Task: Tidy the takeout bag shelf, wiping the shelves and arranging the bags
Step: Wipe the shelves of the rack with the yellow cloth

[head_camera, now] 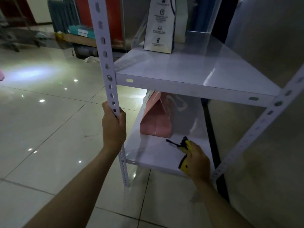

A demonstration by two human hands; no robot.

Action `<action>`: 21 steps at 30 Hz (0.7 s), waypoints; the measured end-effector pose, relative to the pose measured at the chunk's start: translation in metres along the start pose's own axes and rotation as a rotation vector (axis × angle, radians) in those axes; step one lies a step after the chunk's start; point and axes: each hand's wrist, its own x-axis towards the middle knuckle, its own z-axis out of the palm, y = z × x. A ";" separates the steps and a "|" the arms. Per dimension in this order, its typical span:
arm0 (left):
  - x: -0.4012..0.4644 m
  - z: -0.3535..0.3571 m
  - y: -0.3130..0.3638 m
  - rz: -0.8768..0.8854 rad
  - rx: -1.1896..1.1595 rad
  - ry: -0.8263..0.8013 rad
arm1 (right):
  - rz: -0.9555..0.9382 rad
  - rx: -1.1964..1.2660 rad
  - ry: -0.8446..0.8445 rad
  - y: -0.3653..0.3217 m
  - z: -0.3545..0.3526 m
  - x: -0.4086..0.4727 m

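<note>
The yellow cloth [185,155] with black marks lies bunched near the front edge of the lower shelf [153,155], gripped in the right hand [197,162]. The left hand [113,127] holds the front-left post [107,63], fingers wrapped round it.

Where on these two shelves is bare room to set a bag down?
Upper shelf: bare front and right, ahead of the white bag. Lower shelf: a strip between the pink bag and the right hand with its yellow cloth; crowded behind.
</note>
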 end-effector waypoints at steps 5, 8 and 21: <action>0.002 0.000 -0.003 -0.005 0.018 0.001 | 0.269 -0.063 -0.153 0.017 0.000 0.010; 0.002 0.000 -0.003 -0.009 0.025 0.008 | 0.292 -0.121 -0.217 0.011 0.010 0.004; 0.000 -0.002 0.003 -0.021 -0.013 -0.034 | 0.117 -0.228 -0.298 -0.073 0.075 -0.012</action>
